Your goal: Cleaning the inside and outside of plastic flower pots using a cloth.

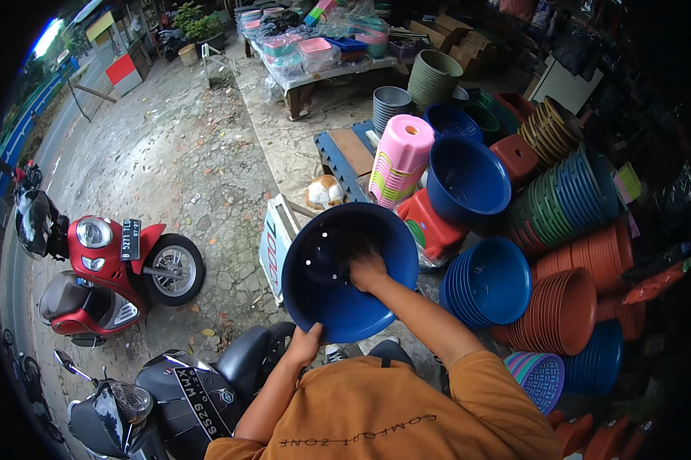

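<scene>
A large blue plastic basin (334,310) is tilted in front of me, its open side facing up towards me. My left hand (307,342) grips its near rim, with the thumb over the edge. My right hand (369,268) reaches down inside it, near the bottom. Dark shadow, or something dark, surrounds the right fingers, so I cannot tell whether they hold anything. A few small white spots show on the basin's inner wall.
To the right stand another large blue basin (470,175), stacked blue basins (503,282), terracotta-coloured pots (572,310) and pink stools (405,144). A curled cat (324,191) lies beyond a white sign (272,253). A red scooter (101,276) and a black motorcycle (173,385) are left. Behind is a goods-laden table (316,75).
</scene>
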A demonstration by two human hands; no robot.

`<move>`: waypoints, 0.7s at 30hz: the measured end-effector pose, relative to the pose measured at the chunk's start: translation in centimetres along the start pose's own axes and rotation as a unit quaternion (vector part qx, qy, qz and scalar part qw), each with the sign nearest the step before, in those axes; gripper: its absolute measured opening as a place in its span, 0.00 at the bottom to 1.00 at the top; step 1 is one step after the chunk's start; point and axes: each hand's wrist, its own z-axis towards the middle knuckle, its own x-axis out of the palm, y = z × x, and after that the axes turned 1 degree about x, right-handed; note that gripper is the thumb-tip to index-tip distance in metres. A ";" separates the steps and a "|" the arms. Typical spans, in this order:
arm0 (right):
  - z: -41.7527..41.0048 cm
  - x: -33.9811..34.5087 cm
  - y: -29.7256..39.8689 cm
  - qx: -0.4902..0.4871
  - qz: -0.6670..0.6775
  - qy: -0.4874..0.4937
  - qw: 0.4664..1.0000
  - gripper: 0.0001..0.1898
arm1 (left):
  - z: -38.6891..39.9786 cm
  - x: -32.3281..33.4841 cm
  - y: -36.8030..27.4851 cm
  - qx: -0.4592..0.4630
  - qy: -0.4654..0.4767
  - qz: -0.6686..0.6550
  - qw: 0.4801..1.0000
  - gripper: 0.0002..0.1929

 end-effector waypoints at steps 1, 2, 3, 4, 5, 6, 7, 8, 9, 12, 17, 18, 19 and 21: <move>0.5 -0.2 0.5 0.033 0.004 -0.074 0.997 0.35 | -0.1 0.2 -0.1 0.009 0.013 0.008 1.000 0.13; 0.9 -0.3 1.4 0.035 0.004 -0.073 0.997 0.35 | -0.3 0.3 -0.2 0.007 0.015 0.008 1.000 0.13; 1.2 -0.6 2.5 -0.011 0.037 -0.115 0.993 0.35 | -0.8 0.8 -1.4 -0.006 0.029 0.010 1.000 0.13; 1.3 -1.0 3.1 -0.058 0.069 -0.156 0.984 0.36 | -1.2 1.1 -2.0 -0.019 0.042 0.011 0.999 0.13; 1.2 -0.8 3.0 -0.058 0.069 -0.155 0.984 0.36 | -1.1 1.0 -1.8 -0.020 0.042 0.010 0.999 0.13; 1.3 -0.3 2.8 -0.118 0.002 -0.136 0.984 0.37 | -1.0 0.5 -1.8 -0.012 0.047 0.025 0.999 0.13; 1.5 0.1 2.6 -0.177 -0.065 -0.115 0.975 0.38 | -0.9 0.2 -1.7 -0.004 0.051 0.039 0.998 0.13; 1.8 0.3 2.0 -0.177 -0.065 -0.116 0.975 0.38 | -1.0 0.3 -1.4 -0.004 0.050 0.040 0.998 0.13; 2.0 0.1 1.2 -0.135 -0.033 -0.144 0.980 0.38 | -1.3 0.9 -0.9 0.066 0.005 0.052 0.996 0.14; 2.0 0.7 1.6 -0.003 -0.028 -0.173 0.985 0.37 | -0.7 1.0 -1.5 0.087 -0.027 0.076 0.993 0.15; 0.7 1.7 4.0 0.074 0.096 -0.149 0.981 0.35 | -0.9 2.1 -2.1 0.078 -0.001 0.068 0.995 0.14; 0.4 1.2 4.1 -0.022 0.103 -0.029 0.994 0.36 | -0.2 1.3 -1.4 0.078 -0.003 0.068 0.995 0.14; 0.0 0.7 4.2 -0.118 0.108 0.092 0.983 0.36 | 1.0 0.0 -0.1 0.089 -0.017 0.061 0.994 0.14; -0.7 -0.5 3.1 -0.088 0.089 0.148 0.981 0.35 | 1.8 -0.8 0.2 0.100 -0.029 0.057 0.993 0.14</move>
